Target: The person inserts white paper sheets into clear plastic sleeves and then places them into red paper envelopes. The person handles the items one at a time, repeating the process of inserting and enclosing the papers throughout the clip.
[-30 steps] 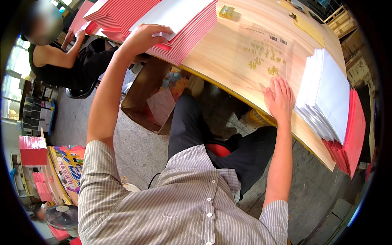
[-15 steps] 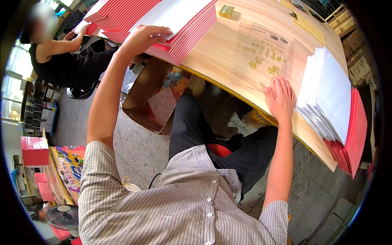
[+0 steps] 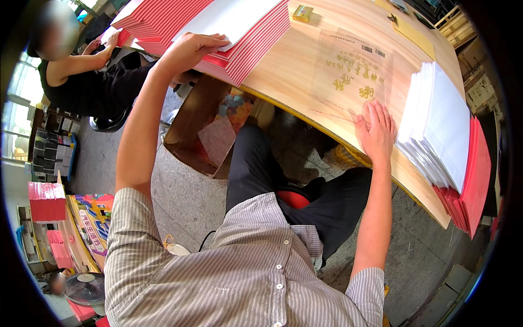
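Note:
My left hand [image 3: 199, 46] is at the near corner of the top white sheet [image 3: 229, 22], which lies on a tall stack of red-and-white layers [image 3: 259, 43]. Its fingers are bent together at that corner, apparently pinching it. My right hand [image 3: 376, 128] rests palm down, fingers stretched out, over the near edge of a clear plastic sleeve [image 3: 321, 76] printed with gold characters and small dark code blocks. The sleeve lies flat on the wooden table.
Beyond my right hand, white booklets [image 3: 436, 125] lean in a slanted pile against red covers [image 3: 475, 174]. A small yellow box [image 3: 302, 13] sits farther back on the table [image 3: 294, 60]. Below stands a cardboard box [image 3: 182, 139] of scraps. Another person [image 3: 81, 82] sits at far left.
My left fingers have curled slightly more at the sheet's corner. My right hand stays on the sleeve, almost unmoved.

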A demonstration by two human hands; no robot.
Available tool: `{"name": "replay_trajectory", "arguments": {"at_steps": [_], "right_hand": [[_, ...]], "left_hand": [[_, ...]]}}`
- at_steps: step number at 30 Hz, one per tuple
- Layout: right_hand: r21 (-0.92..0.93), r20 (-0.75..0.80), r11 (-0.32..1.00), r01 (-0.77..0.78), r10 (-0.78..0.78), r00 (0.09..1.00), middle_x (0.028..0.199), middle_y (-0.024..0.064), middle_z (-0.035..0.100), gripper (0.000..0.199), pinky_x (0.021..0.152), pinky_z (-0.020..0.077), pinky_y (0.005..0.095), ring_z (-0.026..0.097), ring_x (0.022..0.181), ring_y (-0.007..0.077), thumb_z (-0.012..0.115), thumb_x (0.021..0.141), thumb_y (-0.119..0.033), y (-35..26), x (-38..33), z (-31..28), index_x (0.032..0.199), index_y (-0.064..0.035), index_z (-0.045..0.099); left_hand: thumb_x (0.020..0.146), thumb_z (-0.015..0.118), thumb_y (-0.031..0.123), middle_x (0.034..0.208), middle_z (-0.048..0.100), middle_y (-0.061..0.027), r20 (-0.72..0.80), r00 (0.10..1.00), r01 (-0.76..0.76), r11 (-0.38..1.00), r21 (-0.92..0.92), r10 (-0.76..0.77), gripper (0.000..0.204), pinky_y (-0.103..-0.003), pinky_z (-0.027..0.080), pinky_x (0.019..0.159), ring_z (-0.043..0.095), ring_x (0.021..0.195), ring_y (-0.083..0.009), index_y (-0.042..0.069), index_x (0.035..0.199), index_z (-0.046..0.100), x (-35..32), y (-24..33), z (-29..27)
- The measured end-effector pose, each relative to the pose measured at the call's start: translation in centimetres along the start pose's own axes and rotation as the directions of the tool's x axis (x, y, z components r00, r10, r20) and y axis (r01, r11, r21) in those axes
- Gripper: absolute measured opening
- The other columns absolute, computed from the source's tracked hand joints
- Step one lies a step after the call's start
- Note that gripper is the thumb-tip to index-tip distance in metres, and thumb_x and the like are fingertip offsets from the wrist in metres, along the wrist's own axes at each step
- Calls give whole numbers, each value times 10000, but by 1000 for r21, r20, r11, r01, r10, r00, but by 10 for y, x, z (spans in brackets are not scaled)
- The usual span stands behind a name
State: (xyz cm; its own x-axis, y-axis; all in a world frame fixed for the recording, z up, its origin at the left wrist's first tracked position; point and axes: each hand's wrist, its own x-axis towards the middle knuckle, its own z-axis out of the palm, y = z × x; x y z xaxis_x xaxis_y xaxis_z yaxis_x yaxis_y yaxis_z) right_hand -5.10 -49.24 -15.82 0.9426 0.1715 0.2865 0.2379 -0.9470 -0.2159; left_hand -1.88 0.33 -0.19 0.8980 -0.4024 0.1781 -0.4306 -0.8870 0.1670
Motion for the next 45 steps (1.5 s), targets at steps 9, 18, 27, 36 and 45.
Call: {"name": "replay_trajectory", "arguments": {"at_steps": [9,18,27,36,45], "right_hand": [[-2,0,1000,0,0,1000,1542,99,437,648,1226,183,452,324,1462,288,476,993,-554,-1,0,-1,1422,-70,524],[-54,-41,998,14,-17,999,1566,90,403,644,1223,187,474,297,1475,303,493,986,-552,-4,0,-1,1427,-82,518],[243,-455,951,194,-65,888,1376,131,568,428,1115,351,457,470,1329,323,713,908,-286,-32,1,-6,1271,-70,642],[819,-380,434,375,-80,922,872,89,661,165,797,485,368,597,865,263,760,850,-158,-250,63,9,966,-43,748],[896,-195,424,130,114,974,719,67,556,268,701,461,368,557,776,240,818,773,-262,-313,111,24,861,-22,739]], "left_hand": [[944,610,34,1318,649,-90,-4,1000,7,1000,1,-7,335,-382,478,1081,571,1288,-271,120,1255,696,0,-1,0],[942,617,37,1299,661,-81,-5,999,36,999,-8,-36,335,-386,494,1066,587,1268,-268,139,1250,703,0,-5,3],[964,626,101,1216,711,-89,23,999,37,999,17,-38,297,-333,576,923,702,1072,-265,117,1249,707,9,-12,-3],[959,640,143,1084,752,-108,16,994,105,994,-41,-105,265,-328,597,815,733,928,-233,102,1203,735,8,-5,-11],[887,657,-1,1100,749,-110,55,994,99,987,-129,-92,306,-319,573,836,734,896,-226,94,1164,745,12,-2,-18]]}}
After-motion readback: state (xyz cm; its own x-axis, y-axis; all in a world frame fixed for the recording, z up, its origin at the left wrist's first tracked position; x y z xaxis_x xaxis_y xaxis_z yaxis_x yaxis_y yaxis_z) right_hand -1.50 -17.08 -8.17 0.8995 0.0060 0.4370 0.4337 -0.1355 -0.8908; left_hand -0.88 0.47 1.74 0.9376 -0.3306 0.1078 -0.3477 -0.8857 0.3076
